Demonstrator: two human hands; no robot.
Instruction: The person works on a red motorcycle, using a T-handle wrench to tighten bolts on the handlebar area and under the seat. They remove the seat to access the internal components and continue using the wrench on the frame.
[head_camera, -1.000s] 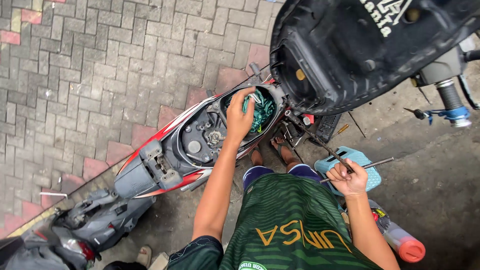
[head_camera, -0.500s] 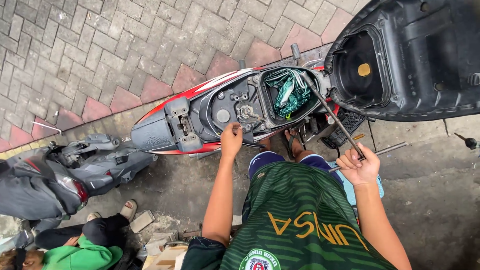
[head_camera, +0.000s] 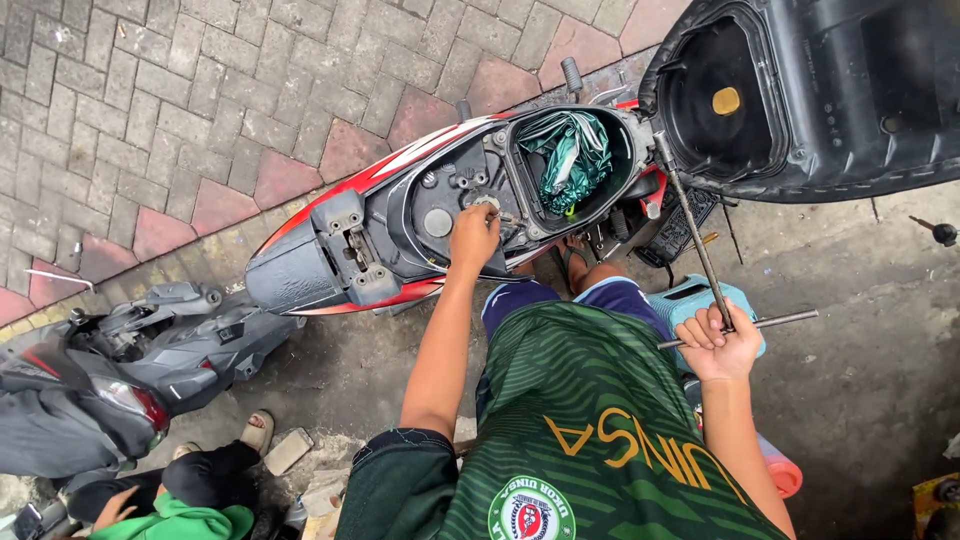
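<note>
The person wears a dark green jersey (head_camera: 590, 420) with fine lighter green wavy stripes, yellow lettering across the back and a round green, white and red badge below it. Its short sleeves end above the elbows, well up from each hand, leaving forearms bare. Blue shorts (head_camera: 560, 298) show beyond the jersey's hem.

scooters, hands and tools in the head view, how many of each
scooters: 2, one red and white, one grey
person's own hands: 2, left, right
T-handle wrench: 1, held in the right hand's grip
total: 5
</note>
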